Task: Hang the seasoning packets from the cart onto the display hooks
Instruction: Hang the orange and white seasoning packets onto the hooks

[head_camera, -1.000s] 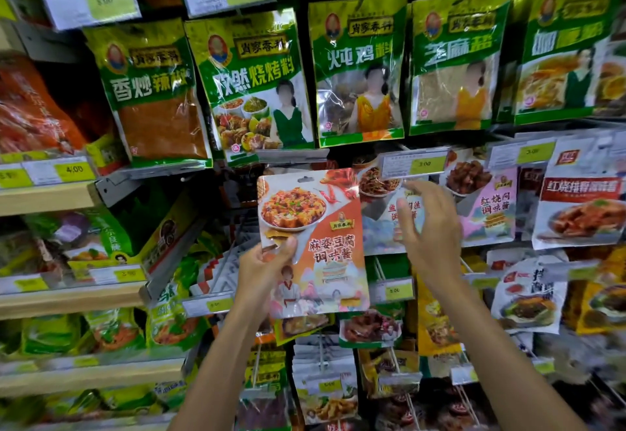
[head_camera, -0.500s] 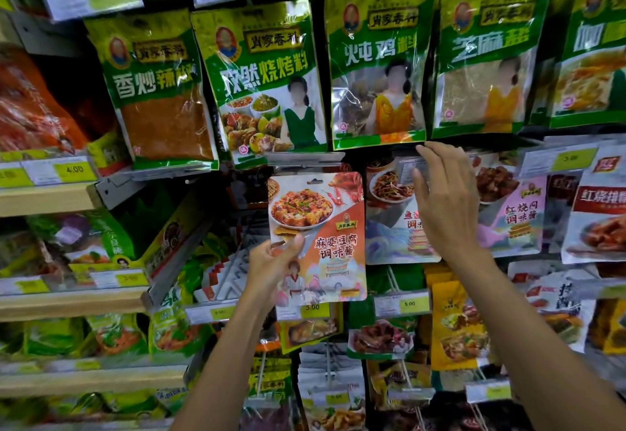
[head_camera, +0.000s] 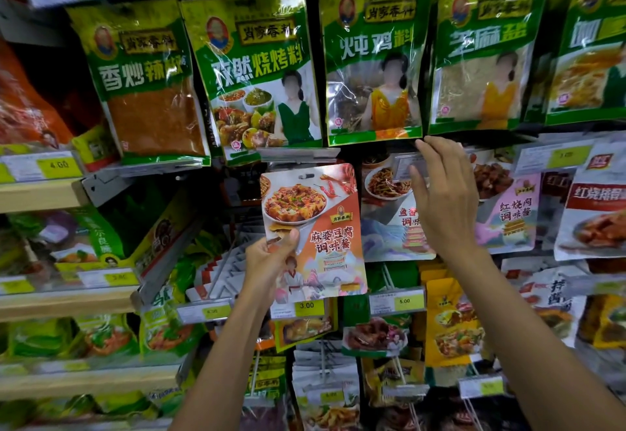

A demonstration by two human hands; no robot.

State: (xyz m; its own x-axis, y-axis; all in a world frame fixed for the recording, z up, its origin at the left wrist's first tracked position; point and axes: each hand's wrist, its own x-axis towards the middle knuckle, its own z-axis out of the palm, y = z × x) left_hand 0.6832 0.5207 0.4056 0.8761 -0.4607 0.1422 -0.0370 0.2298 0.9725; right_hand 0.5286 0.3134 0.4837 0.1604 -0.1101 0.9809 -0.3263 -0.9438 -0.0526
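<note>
My left hand [head_camera: 271,261] grips an orange and white mapo tofu seasoning packet [head_camera: 318,223] by its lower left edge and holds it upright in front of the display. Its hang slot sits just below a clear price tag holder [head_camera: 298,154] at the end of a hook. My right hand [head_camera: 443,200] is raised to the right of the packet, fingers spread, with fingertips on the flipped-up price tag [head_camera: 404,166] of the neighbouring hook, in front of a hanging fish-flavour sauce packet [head_camera: 389,227]. The cart is out of view.
Large green seasoning bags [head_camera: 372,57] hang in a row directly above. More sauce packets [head_camera: 508,210] hang to the right and below on hooks with yellow price tags [head_camera: 306,307]. Wooden shelves [head_camera: 40,193] with bagged goods stand to the left.
My left hand has lifted the packet slightly toward the hook's tag holder. My right hand has risen from the fish-flavour packet to the price tag above it.
</note>
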